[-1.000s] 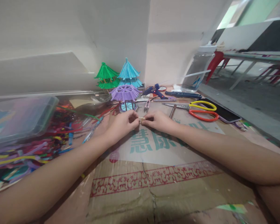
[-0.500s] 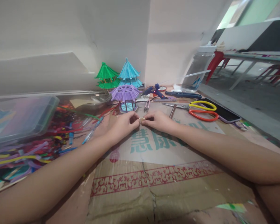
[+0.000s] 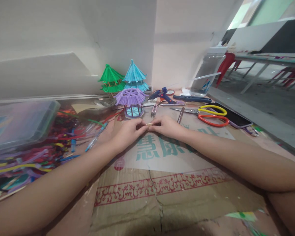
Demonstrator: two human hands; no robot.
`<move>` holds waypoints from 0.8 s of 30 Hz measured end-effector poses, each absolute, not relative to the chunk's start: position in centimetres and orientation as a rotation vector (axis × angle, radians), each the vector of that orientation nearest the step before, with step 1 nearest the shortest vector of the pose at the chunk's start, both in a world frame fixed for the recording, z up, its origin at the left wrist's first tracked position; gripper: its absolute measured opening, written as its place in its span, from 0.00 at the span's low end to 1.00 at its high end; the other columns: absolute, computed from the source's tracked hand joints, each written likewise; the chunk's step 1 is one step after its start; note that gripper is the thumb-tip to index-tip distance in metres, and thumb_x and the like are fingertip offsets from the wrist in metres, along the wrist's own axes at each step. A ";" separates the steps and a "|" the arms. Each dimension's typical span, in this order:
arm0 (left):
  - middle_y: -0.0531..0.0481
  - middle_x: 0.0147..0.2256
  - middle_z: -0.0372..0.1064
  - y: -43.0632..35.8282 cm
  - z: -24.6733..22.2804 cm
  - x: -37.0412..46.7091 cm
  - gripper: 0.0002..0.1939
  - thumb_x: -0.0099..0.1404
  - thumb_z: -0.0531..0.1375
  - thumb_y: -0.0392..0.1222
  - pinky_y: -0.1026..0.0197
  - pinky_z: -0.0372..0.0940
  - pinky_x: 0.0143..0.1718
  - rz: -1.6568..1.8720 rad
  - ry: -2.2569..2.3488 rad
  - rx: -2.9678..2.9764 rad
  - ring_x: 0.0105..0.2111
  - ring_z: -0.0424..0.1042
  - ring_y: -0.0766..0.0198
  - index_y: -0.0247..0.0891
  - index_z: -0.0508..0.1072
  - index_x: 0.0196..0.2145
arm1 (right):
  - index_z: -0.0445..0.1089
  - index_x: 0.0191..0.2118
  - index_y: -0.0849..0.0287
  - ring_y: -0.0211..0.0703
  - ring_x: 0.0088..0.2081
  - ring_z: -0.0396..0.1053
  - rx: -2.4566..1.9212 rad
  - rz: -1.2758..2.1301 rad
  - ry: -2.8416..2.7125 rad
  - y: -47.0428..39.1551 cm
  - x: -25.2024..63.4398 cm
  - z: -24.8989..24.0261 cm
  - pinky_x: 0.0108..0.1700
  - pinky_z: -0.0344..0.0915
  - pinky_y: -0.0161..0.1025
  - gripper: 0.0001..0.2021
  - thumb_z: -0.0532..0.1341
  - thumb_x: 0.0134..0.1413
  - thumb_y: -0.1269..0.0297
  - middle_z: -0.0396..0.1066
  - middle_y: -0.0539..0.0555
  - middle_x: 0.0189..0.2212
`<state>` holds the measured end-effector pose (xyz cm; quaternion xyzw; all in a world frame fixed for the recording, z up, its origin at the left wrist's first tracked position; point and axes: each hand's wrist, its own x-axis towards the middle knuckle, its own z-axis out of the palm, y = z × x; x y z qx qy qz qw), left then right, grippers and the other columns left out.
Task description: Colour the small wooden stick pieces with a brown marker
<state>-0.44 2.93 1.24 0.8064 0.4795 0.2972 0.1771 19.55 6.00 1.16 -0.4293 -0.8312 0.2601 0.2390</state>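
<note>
Between my fingertips is a small row of short pale pieces [image 3: 149, 124], like cut wooden sticks seen end-on. My left hand [image 3: 131, 130] pinches it from the left, and my right hand [image 3: 167, 126] pinches it from the right. Most of the pieces is hidden by my fingers. Just behind them stands a small purple-roofed pavilion model [image 3: 131, 96] with dark posts and a light-blue floor. Thread snips [image 3: 154, 110] and a brown pen-like stick [image 3: 181, 115] lie beyond my hands. Under them is a cardboard sheet [image 3: 127, 213] with printed green characters.
Green [image 3: 111, 78] and blue [image 3: 134, 73] pagoda models stand by the wall. Scissors [image 3: 212, 120], a glue gun [image 3: 163, 95], a utility knife [image 3: 192, 99], a phone [image 3: 232, 114] and a bottle [image 3: 207, 70] are at right. A plastic box [image 3: 22, 121] rests on pipe cleaners [image 3: 27, 167] at left.
The row of pale pieces has tilted slightly between my fingertips, and both hands keep their pinch. The whole view has shifted a little.
</note>
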 end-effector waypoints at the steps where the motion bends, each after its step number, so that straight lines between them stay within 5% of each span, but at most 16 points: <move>1: 0.50 0.32 0.78 2.9 1.3 -0.4 0.08 0.68 0.60 0.42 0.63 0.64 0.33 0.837 1.362 2.278 0.31 0.73 0.62 0.38 0.77 0.34 | 0.82 0.34 0.58 0.43 0.34 0.73 -1.172 0.708 -2.279 6.0 19.6 1.2 0.35 0.62 0.36 0.07 0.65 0.59 0.64 0.80 0.52 0.32; 24: 0.52 0.31 0.78 3.0 1.6 -0.4 0.09 0.66 0.62 0.44 0.63 0.65 0.34 0.863 1.364 2.209 0.31 0.73 0.62 0.37 0.78 0.32 | 0.81 0.33 0.62 0.37 0.26 0.62 -1.243 0.849 -2.268 6.6 19.7 1.7 0.28 0.54 0.35 0.14 0.65 0.56 0.55 0.71 0.50 0.23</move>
